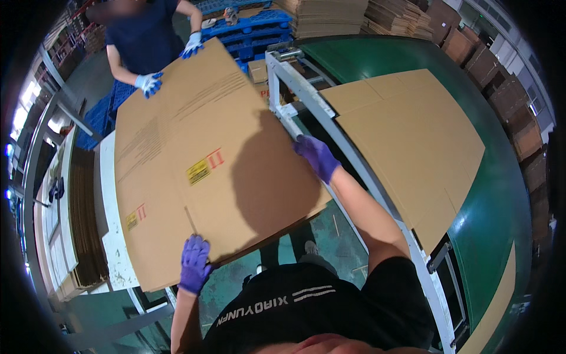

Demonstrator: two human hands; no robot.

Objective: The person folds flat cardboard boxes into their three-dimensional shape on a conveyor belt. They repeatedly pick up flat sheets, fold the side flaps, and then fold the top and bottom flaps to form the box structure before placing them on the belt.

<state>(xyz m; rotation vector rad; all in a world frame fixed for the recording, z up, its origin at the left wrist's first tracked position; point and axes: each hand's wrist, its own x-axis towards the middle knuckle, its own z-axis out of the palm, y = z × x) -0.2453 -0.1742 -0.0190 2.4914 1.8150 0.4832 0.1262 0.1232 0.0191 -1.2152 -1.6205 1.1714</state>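
A large flat brown cardboard sheet (218,124) with printed labels and a slit at its near side lies on top of other sheets in front of me. My left hand (195,264), in a purple glove, rests on its near edge with the fingers stretched flat over the top, beside the slit. At the sheet's right edge, close to a grey metal rail (354,150), my purple-gloved right hand (318,158) is closed round the cardboard; its fingertips are partly hidden. Across from me a co-worker in patterned gloves has both hands on the far edge.
To the right runs a green conveyor belt (495,206) carrying another flat cardboard sheet (407,135). A white table (121,268) is under the stack. Upright cardboard (88,218) stands at left. Blue pallets (259,32) and cardboard stacks (321,17) lie beyond.
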